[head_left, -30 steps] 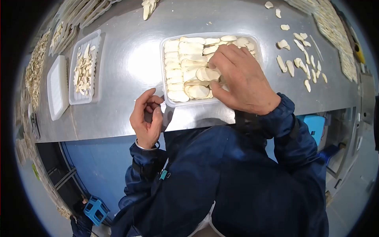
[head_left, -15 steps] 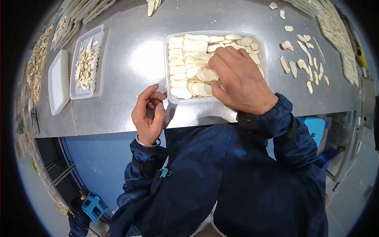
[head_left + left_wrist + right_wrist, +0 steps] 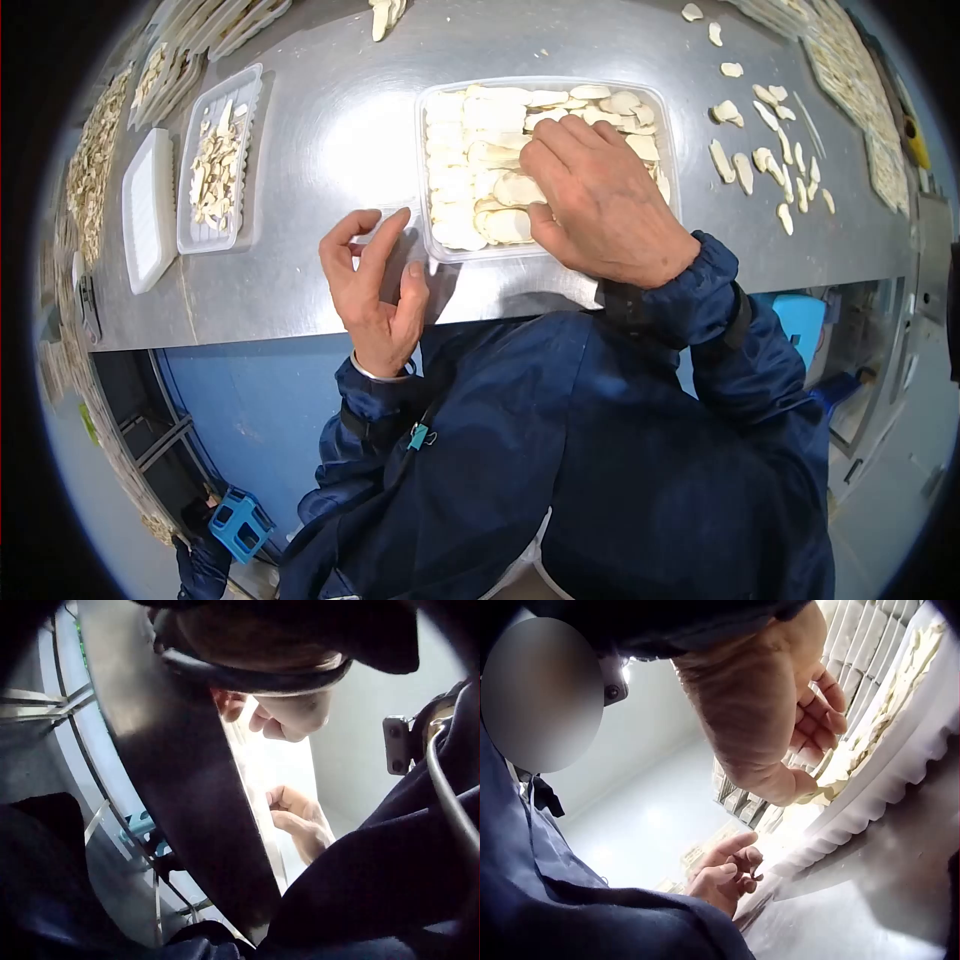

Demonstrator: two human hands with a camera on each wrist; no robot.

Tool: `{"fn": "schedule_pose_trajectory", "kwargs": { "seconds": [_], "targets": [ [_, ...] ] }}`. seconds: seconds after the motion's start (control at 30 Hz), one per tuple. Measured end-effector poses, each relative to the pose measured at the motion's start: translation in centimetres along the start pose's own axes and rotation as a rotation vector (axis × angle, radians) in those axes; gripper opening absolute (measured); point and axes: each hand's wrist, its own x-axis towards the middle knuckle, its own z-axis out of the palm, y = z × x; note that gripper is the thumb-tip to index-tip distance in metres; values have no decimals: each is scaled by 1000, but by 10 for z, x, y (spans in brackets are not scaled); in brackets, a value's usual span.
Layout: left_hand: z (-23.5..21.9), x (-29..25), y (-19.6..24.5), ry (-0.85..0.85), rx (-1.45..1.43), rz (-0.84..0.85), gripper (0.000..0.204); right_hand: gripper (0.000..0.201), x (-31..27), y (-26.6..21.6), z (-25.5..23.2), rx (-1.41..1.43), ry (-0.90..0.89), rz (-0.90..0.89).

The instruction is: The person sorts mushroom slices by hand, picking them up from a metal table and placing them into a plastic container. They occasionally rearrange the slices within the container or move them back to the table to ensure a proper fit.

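A clear plastic tray [image 3: 480, 256] on the metal table holds rows of pale, flat slices that look like mushroom. Over its right half lies my right hand [image 3: 612, 205], fingers bent down among the slices. In the right wrist view, the right hand [image 3: 754, 720] pinches a pale slice [image 3: 825, 763] between thumb and fingers. Part of the tray's contents is hidden under this hand. My left hand [image 3: 372, 290] hovers beside the tray's near left corner, fingers loosely bent and apart, holding nothing. The left wrist view shows the left hand [image 3: 296, 716] in glare.
Loose slices [image 3: 775, 165] lie scattered on the table [image 3: 330, 60] to the right. At left stand a tray of small pieces [image 3: 240, 205] and a white tray [image 3: 150, 215]. Filled trays [image 3: 215, 30] are stacked at the back left. A blue stool [image 3: 240, 525] stands below.
My left hand's fingers have spread from a closer curl, the index finger reaching toward the tray. The right hand has stayed over the slices, shifting slightly.
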Motion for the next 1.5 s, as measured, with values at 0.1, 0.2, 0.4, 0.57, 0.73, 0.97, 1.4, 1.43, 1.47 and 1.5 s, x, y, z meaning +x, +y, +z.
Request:
{"fn": "schedule_pose_trajectory", "kwargs": {
  "seconds": [0.1, 0.2, 0.4, 0.57, 0.73, 0.97, 1.4, 1.43, 1.47, 1.5],
  "targets": [
    [1, 12, 23, 4, 118, 160, 37, 19, 1, -1, 0, 14, 11, -3],
    [7, 14, 27, -37, 114, 188, 34, 19, 1, -2, -1, 0, 24, -14],
    [21, 17, 28, -41, 61, 230, 34, 18, 2, 0, 0, -2, 35, -30],
    [17, 16, 25, -42, 66, 209, 31, 21, 4, 5, -8, 2, 96, -1],
    [3, 6, 14, 22, 121, 130, 32, 22, -6, 50, -42, -113, 101, 105],
    [-4, -12, -17, 105, 167, 31, 32, 22, -1, 77, -23, 6, 55, 119],
    [1, -10, -19, 113, 185, 51, 29, 22, 30, 70, 5, -13, 16, 102],
    [1, -10, -19, 117, 180, 50, 29, 22, 30, 70, 5, -18, 19, 98],
    [0, -9, -19, 111, 192, 54, 29, 22, 31, 70, 5, -24, 19, 96],
    [-1, -9, -19, 104, 205, 58, 29, 22, 31, 70, 5, -30, 19, 95]
  ]
}}
